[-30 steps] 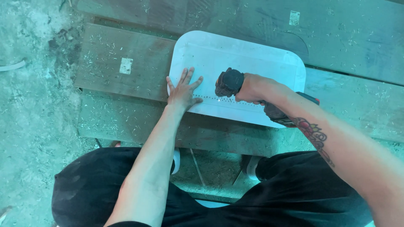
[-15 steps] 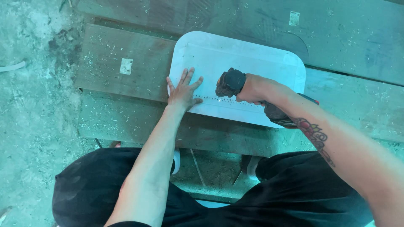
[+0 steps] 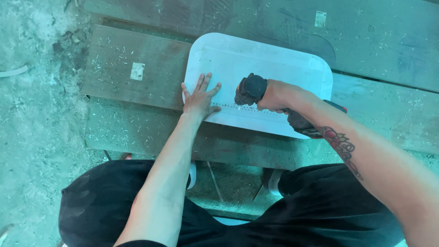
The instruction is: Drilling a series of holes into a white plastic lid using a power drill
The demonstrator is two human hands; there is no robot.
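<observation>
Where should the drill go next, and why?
Probably a small step to the person's right along the row of holes: the drill in the right hand stands partway along it, while the left hand presses the white panel flat.

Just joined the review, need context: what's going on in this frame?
A person leans over wooden planks with a white rounded-corner panel lying on them. The left hand is spread flat on the panel's left edge, pinning it down. The right hand grips a dark cordless drill, its tip down on the panel at a row of small holes along the near edge. Shavings litter the planks and the floor.
</observation>
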